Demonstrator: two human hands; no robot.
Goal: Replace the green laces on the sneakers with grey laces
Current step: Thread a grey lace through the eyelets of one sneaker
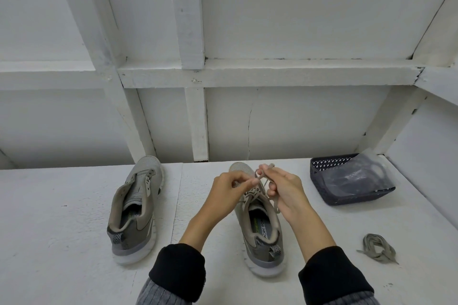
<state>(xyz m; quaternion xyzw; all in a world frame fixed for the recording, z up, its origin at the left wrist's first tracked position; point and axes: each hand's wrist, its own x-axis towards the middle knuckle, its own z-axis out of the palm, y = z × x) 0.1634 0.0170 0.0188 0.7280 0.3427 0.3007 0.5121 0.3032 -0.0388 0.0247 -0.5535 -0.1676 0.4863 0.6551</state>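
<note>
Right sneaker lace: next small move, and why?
Probably pull the loops snug to finish the bow: both hands, left hand and right hand, pinch the lace above the laced right sneaker. The left sneaker has no lace; a loose lace lies nearby.

hidden: right sneaker point(257, 230) eyelets behind hands | cut off: both sleeves | unclear: basket point(347, 181) contents

One sneaker point(135, 208) stands left of another point(257, 230), with a basket point(347, 178) far right and loose laces point(378, 247) before it.
</note>
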